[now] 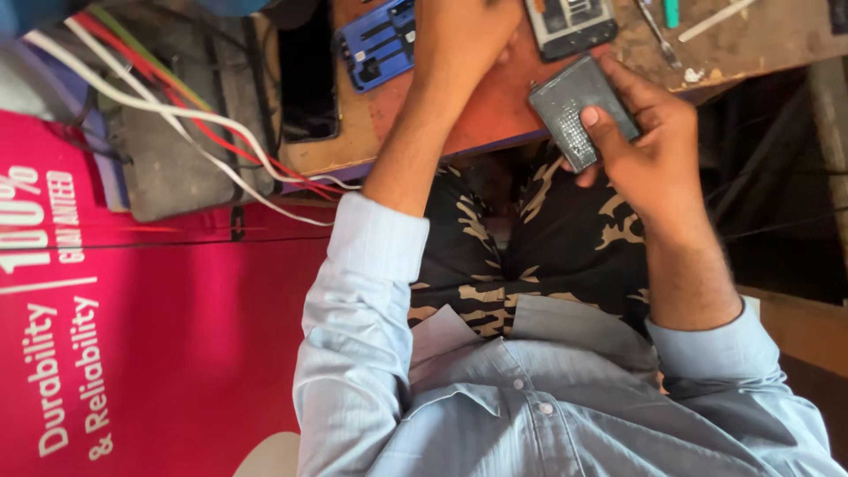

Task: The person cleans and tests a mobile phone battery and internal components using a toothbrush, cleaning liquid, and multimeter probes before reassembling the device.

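My right hand [652, 146] grips a flat grey rectangular panel [570, 102], thumb pressed on its speckled lower part, holding it just over the front edge of the wooden workbench [495, 115]. My left hand [459, 35] reaches up over the bench, between a blue tool case [380, 44] and an opened phone body [570, 25]. Its fingers run out of the top of the view, so I cannot see whether they hold anything. Both arms wear light blue rolled sleeves.
Metal tweezers [658, 31] and a white stick [715, 18] lie at the bench's far right. White and red cables [177, 119] run across a grey box [172, 163] at the left. A red printed banner [150, 344] fills the lower left. My patterned trousers [530, 256] are below the bench.
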